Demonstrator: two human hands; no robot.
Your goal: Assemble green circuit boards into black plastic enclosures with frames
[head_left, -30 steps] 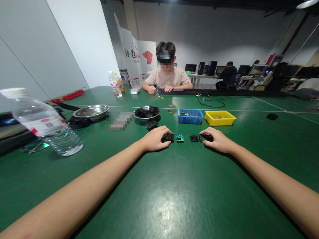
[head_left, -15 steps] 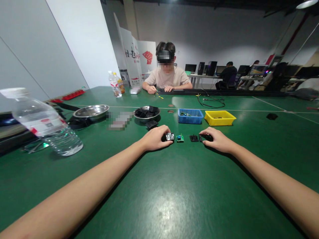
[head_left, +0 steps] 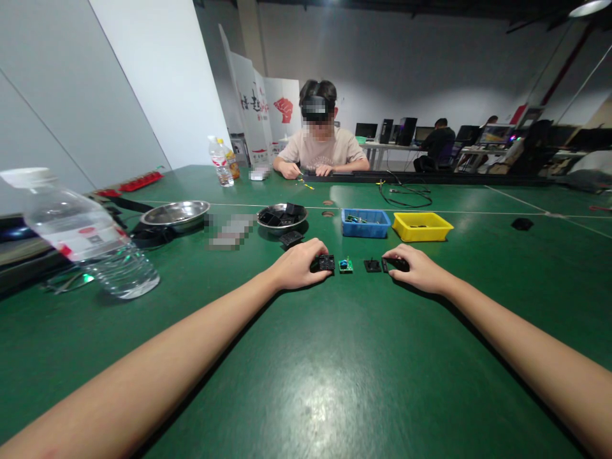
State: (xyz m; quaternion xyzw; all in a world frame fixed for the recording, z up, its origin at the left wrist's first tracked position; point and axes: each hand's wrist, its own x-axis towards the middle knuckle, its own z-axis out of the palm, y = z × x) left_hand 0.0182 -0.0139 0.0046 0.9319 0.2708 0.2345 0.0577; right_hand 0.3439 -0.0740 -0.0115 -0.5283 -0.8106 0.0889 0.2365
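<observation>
My left hand (head_left: pixel 299 266) rests on the green table (head_left: pixel 306 376), its fingers curled round a small black housing (head_left: pixel 326 262). My right hand (head_left: pixel 417 269) lies to the right, its fingers pinched on another small black part (head_left: pixel 396 264). Between the two hands sit a small green circuit board (head_left: pixel 345 264) and a black plastic piece (head_left: pixel 371 265), both flat on the table and untouched.
Beyond the hands stand a blue bin (head_left: pixel 366 222), a yellow bin (head_left: pixel 421 226), a steel bowl of black parts (head_left: pixel 282 218) and an empty steel bowl (head_left: pixel 174 213). A water bottle (head_left: pixel 83 236) lies at left. A person (head_left: pixel 319 145) works at the far side.
The black housing in my left hand was turned, showing a pale face half a second ago and its dark side again now. My right hand has stayed still.
</observation>
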